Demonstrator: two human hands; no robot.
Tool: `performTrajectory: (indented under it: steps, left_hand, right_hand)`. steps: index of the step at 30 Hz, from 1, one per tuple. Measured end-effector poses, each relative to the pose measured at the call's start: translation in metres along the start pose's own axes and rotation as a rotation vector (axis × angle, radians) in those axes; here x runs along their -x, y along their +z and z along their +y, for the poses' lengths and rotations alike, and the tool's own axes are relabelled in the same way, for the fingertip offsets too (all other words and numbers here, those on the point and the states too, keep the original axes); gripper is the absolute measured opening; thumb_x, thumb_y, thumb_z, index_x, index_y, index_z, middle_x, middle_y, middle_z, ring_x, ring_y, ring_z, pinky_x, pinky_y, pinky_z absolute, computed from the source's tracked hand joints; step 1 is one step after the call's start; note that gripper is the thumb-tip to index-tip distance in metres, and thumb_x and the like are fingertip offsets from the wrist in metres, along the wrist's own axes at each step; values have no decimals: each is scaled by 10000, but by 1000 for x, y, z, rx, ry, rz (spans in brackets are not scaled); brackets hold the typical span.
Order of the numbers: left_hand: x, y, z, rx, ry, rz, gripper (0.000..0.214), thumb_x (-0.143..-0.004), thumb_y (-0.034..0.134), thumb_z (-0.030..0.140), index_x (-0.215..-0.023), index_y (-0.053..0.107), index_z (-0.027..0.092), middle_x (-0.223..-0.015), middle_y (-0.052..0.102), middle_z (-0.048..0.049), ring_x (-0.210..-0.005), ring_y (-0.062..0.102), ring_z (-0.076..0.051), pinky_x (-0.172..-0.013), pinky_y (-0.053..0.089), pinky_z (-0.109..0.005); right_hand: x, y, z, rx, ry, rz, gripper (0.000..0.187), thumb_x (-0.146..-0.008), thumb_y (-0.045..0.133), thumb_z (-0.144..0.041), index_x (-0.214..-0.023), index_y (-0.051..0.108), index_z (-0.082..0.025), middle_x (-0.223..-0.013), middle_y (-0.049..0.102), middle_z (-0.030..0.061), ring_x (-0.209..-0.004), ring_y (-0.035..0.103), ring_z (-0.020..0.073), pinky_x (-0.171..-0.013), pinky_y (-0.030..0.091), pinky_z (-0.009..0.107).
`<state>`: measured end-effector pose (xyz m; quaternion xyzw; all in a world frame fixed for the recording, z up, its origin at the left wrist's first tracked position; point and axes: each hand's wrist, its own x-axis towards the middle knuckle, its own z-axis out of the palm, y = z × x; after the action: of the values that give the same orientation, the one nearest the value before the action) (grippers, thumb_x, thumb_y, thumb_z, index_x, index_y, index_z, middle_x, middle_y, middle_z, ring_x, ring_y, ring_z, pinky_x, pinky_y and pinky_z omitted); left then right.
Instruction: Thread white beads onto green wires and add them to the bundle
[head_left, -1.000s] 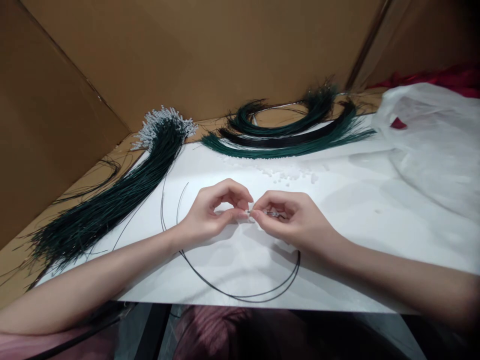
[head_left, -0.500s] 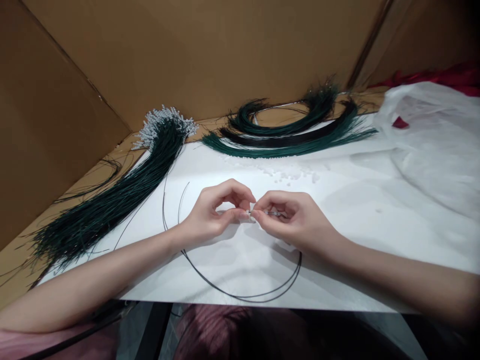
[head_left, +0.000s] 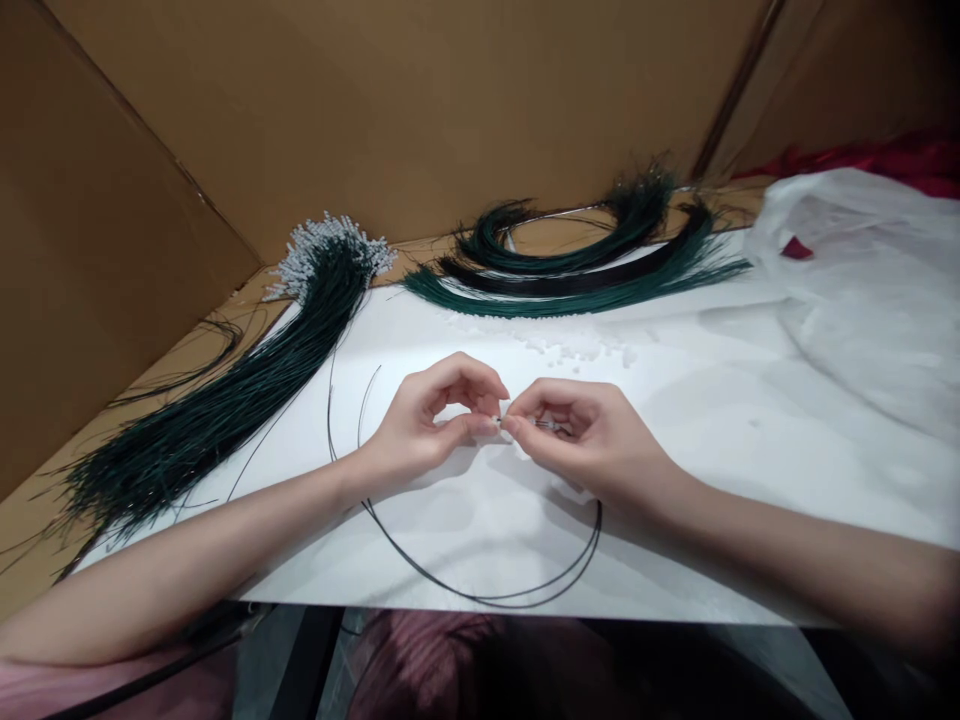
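Over the middle of the white board, my left hand point(head_left: 424, 425) pinches a small white bead point(head_left: 496, 423) between thumb and index finger. Fingertip to fingertip with it, my right hand point(head_left: 600, 430) pinches the end of a thin dark wire point(head_left: 517, 606). A few small white pieces, seemingly strung beads point(head_left: 551, 425), show among my right fingers. The wire runs in wide loops below both hands and past my left wrist. The exact contact between bead and wire is too small to make out.
Loose white beads point(head_left: 574, 352) lie beyond my hands. A large bundle of dark green wires point(head_left: 240, 405) with white beaded tips point(head_left: 300, 262) lies at left. More curved wire bundles point(head_left: 577, 300) lie at the back. A translucent plastic bag point(head_left: 870, 300) covers the right side.
Both hands have shifted very slightly, and the fingertips keep their pinch at the bead and wire. The bundles and loose beads lie as before.
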<state>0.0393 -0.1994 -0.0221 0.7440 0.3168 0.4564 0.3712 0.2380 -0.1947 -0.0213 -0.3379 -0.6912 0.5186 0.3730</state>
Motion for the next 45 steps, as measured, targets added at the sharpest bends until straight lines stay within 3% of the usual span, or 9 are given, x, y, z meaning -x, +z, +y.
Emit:
performTrajectory:
  steps: [13, 22, 29, 45]
  left_hand:
    - [0, 3, -2, 17, -8, 50, 207, -791, 737, 143, -963, 629, 182, -812, 615, -12, -741, 601, -114, -682, 509, -223]
    - [0, 1, 0, -27, 8, 21, 208, -794, 733, 131, -969, 631, 181, -853, 623, -19, -772, 624, -121, -740, 533, -236]
    - [1, -3, 0, -68, 9, 2, 164, -834, 698, 127, -987, 660, 172, -878, 652, -35, -797, 632, -117, -728, 520, -218]
    - [4, -4, 6, -278, 150, 54, 112, -826, 702, 146, -928, 731, 182, -845, 713, -64, -778, 644, -161, -691, 516, -292]
  right_hand:
    - [0, 2, 2, 3, -13, 7, 81, -806, 628, -197, -744, 644, -146, -633, 547, -13, -546, 425, 81, -498, 318, 232]
    - [0, -1, -1, 0, 6, 2, 101, -825, 632, -215, -750, 649, -150, -533, 476, -47, -463, 383, 62, -438, 271, 227]
    - [1, -2, -3, -17, 18, 17, 120, -843, 639, -234, -773, 661, -138, -595, 525, -33, -456, 386, 49, -421, 272, 219]
    - [-1, -3, -2, -60, -16, 17, 138, -853, 653, -254, -786, 650, -134, -610, 536, -40, -462, 404, 46, -450, 300, 228]
